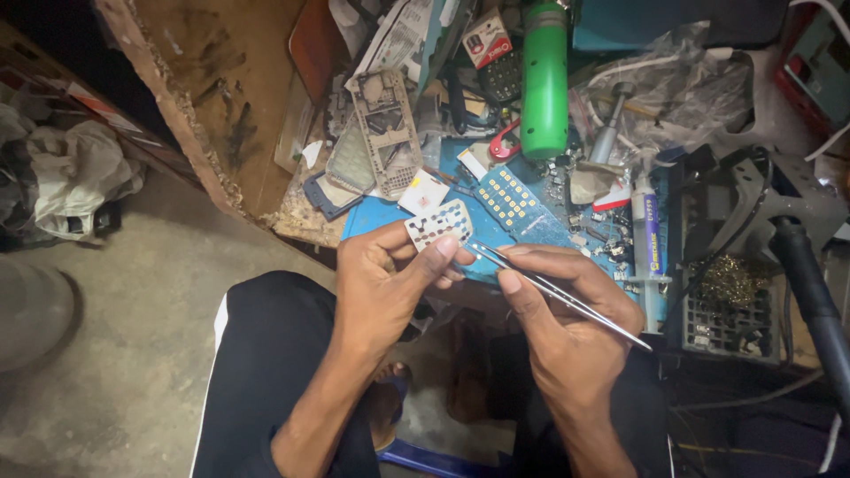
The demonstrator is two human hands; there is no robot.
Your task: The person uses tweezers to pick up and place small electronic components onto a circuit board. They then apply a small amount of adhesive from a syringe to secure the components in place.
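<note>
Above the tabletop, my left hand pinches the keypad sheet; right hand fingers clamp tweezers, tips pointing left, touching it.

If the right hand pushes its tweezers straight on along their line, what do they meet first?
Probably the white keypad sheet pinched in the left hand: the tweezers in the right hand point up-left at its lower edge, though depth is unclear.

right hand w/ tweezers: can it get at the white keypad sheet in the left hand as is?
Probably yes. The right hand holds the tweezers with tips right beside the white keypad sheet, which the left hand pinches from below. Its upper face is uncovered; nothing sits between.
</note>
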